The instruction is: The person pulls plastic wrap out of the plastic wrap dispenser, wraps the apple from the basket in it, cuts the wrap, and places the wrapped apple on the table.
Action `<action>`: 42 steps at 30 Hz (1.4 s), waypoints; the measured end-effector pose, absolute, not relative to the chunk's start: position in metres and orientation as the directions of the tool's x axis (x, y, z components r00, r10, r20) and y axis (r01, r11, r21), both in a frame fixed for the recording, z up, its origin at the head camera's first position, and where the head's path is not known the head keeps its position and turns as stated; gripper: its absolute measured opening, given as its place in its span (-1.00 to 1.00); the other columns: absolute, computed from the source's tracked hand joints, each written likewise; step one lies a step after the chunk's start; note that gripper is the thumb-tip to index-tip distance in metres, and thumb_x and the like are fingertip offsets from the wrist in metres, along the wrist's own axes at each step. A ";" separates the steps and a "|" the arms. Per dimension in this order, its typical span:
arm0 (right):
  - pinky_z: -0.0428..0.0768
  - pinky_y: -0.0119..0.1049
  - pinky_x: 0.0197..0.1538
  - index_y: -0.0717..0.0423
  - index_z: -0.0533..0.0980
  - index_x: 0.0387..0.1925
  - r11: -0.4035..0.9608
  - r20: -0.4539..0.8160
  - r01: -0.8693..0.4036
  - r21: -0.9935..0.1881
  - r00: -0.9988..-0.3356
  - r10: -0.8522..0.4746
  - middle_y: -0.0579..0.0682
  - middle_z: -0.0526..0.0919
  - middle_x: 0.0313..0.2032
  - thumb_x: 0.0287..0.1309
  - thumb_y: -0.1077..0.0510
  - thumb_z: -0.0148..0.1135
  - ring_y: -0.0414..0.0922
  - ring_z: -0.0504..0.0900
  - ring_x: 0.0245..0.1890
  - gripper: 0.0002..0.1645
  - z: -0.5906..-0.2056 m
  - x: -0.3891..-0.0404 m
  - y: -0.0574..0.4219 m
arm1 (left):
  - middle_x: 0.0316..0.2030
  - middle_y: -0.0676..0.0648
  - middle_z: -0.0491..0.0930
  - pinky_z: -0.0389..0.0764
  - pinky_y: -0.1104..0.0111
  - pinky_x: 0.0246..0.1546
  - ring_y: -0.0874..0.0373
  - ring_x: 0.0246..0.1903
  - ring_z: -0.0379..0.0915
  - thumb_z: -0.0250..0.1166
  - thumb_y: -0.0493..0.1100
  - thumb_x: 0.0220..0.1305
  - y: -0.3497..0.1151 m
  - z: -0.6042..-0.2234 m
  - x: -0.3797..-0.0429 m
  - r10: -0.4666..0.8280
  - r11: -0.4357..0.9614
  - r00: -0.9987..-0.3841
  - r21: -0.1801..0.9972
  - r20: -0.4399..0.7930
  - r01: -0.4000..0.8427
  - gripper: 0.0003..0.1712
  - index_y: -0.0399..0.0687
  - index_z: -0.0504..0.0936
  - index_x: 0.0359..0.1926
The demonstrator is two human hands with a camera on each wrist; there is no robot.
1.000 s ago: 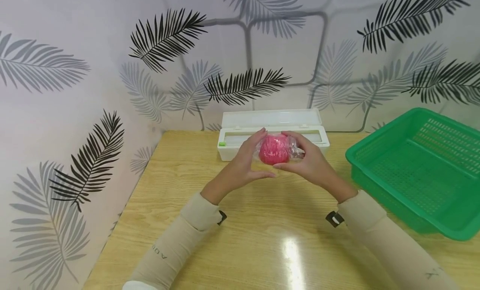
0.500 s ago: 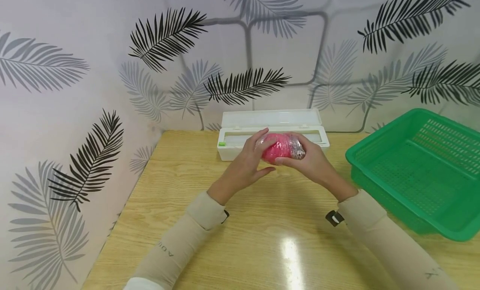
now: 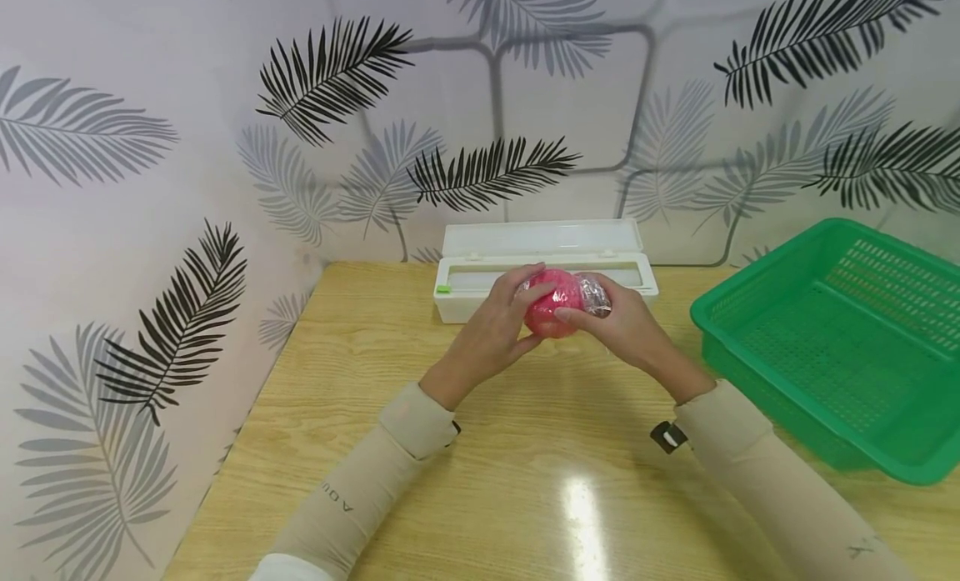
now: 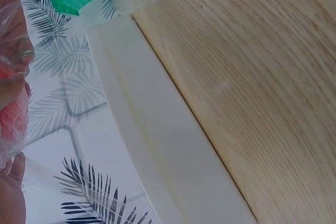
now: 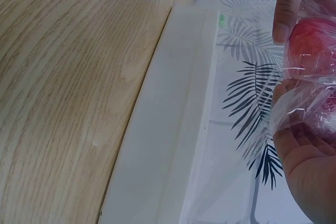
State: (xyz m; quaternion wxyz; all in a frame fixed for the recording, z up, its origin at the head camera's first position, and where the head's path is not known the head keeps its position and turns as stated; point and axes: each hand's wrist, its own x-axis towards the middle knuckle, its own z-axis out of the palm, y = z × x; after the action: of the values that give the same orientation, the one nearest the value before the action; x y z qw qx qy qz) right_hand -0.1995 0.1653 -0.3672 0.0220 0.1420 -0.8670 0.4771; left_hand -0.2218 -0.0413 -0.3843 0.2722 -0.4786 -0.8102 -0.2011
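Note:
A round pink-red object (image 3: 553, 304) is wrapped in clear plastic film, held between both hands above the table in the head view. What lies under the film cannot be told. My left hand (image 3: 491, 323) grips its left side, fingers over the top and thumb below. On the other side my right hand (image 3: 626, 327) grips the gathered, shiny film (image 3: 594, 296), its thumb pressing across the front. The right wrist view shows the wrapped object (image 5: 312, 45) at the right edge, with loose film around my right hand (image 5: 310, 166).
Behind the hands, a long white box (image 3: 457, 308), apparently a film dispenser, stands against the wall with its lid (image 3: 540, 237) raised. A bright green slider (image 3: 444, 289) sits at its left end. A green plastic basket (image 3: 832, 431) occupies the right side of the wooden table (image 3: 360, 348).
My left hand has moved right and closed round the pink-red object, its fingers now over the top. The right thumb has slid further across the front. Box and basket stay put.

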 end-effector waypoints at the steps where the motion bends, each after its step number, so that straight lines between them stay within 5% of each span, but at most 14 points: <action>1: 0.57 -0.22 -0.23 -0.03 0.31 0.11 0.504 0.167 -0.264 -0.823 -0.959 -0.230 -0.03 0.50 -0.11 -0.15 -0.34 0.20 -0.09 0.49 -0.19 -0.19 -0.367 -0.199 0.165 | 0.24 -0.14 0.00 0.07 0.37 0.21 0.06 0.24 -0.09 0.43 -0.14 -0.14 -0.042 -0.384 -0.222 0.667 0.456 -0.390 0.067 0.634 0.888 -0.04 -0.04 0.02 0.22; 12: 0.51 -0.15 -0.10 0.05 0.20 0.19 0.406 0.168 -0.304 -0.862 -0.926 -0.337 -0.01 0.40 0.02 0.08 -0.19 0.09 -0.07 0.43 -0.06 -0.29 -0.363 -0.197 0.165 | 0.19 -0.10 0.15 0.19 0.43 0.14 0.12 0.16 0.08 0.44 -0.08 -0.16 -0.045 -0.381 -0.220 0.642 0.463 -0.420 0.112 0.641 0.879 -0.09 -0.07 0.15 0.21; 19: 0.48 -0.13 -0.05 0.10 0.07 0.27 0.302 0.341 -0.444 -0.844 -0.877 -0.339 0.07 0.18 0.18 0.05 0.14 0.21 -0.03 0.31 0.07 -0.21 -0.346 -0.182 0.159 | 0.18 -0.04 0.19 0.18 0.41 0.16 0.18 0.19 0.05 0.46 -0.05 -0.20 -0.045 -0.383 -0.224 0.596 0.420 -0.460 0.232 0.658 0.877 -0.02 -0.09 0.12 0.24; 31: 0.43 -0.05 0.00 0.22 0.22 0.18 0.280 0.514 -0.637 -0.718 -0.757 -0.404 0.04 0.09 0.26 0.08 0.35 0.10 -0.05 0.14 0.21 -0.41 -0.350 -0.178 0.161 | 0.11 0.12 0.28 0.29 0.45 0.08 0.32 0.11 0.17 0.46 0.00 -0.26 -0.047 -0.387 -0.224 0.500 0.348 -0.629 0.528 0.595 0.775 -0.02 0.05 0.16 0.22; 36: 0.39 0.01 0.03 0.18 0.16 0.23 0.299 0.494 -0.633 -0.714 -0.758 -0.426 0.05 0.09 0.26 0.10 0.35 0.09 -0.05 0.11 0.23 -0.36 -0.349 -0.177 0.162 | 0.12 0.14 0.29 0.31 0.44 0.06 0.32 0.11 0.20 0.45 -0.03 -0.25 -0.047 -0.388 -0.226 0.475 0.277 -0.680 0.639 0.558 0.718 -0.04 0.15 0.16 0.23; 42: 0.34 0.13 0.01 0.14 0.14 0.25 0.321 0.485 -0.637 -0.701 -0.756 -0.440 0.12 0.15 0.23 0.06 0.34 0.13 -0.03 0.11 0.22 -0.30 -0.347 -0.176 0.163 | 0.13 0.06 0.32 0.33 0.44 0.05 0.28 0.11 0.22 0.42 -0.12 -0.20 -0.048 -0.378 -0.218 0.466 0.226 -0.725 0.724 0.506 0.651 -0.08 0.02 0.19 0.23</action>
State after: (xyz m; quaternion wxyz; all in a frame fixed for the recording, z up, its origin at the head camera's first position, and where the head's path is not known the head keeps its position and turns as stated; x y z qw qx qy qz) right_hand -0.1762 0.1632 -0.3472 0.1028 0.3340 -0.8061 0.4775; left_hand -0.2176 -0.0481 -0.3778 0.0910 -0.3591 -0.7778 -0.5077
